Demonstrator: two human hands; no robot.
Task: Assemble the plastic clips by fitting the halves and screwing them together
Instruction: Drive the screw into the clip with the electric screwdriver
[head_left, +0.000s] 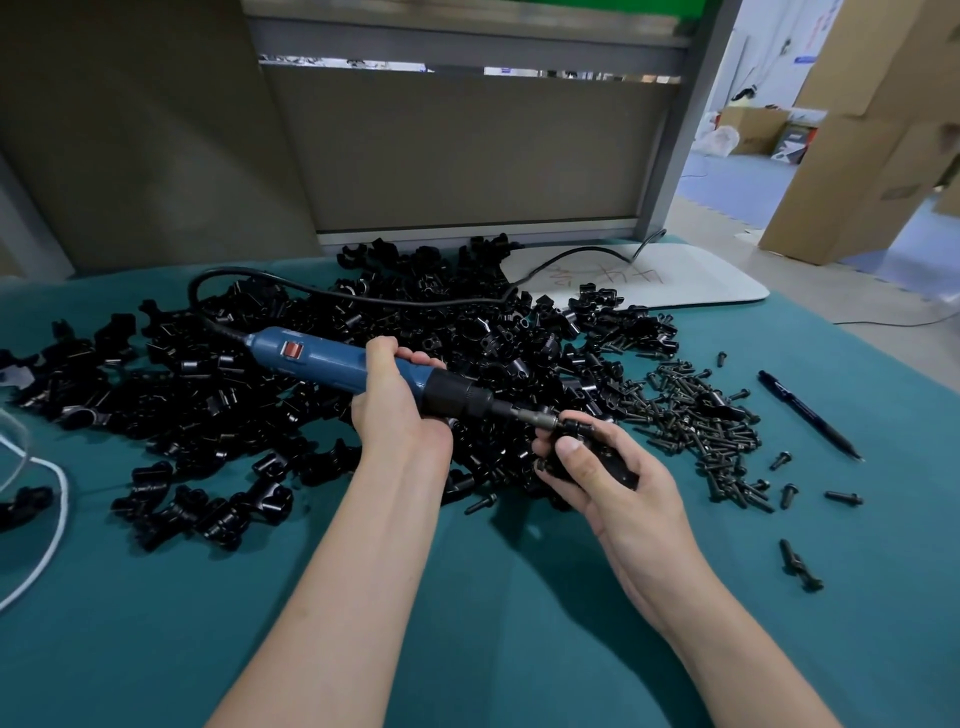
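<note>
Gripped in the left hand (395, 402), the screwdriver (332, 358) is smooth blue plastic, its bit (535, 414) bright metal. The right hand (618, 488) holds a clip (605, 460) of glossy black plastic. Beneath both grips lies matt teal cloth (519, 597).

A black pen (808, 413) lies on the teal-covered bench (467, 639) at right, a white marked board (696, 283) at the far edge, a white cord (52, 525) at left, and cardboard boxes (857, 156) on the floor beyond.

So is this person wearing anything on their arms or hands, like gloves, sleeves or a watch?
Nothing shows. Both forearms are bare down to the picture's lower edge, with no sleeve in view. The left hand and the right hand have no gloves, and no watch, bracelet or ring is visible. The right thumbnail, the clearest one, looks short and unpainted.
</note>
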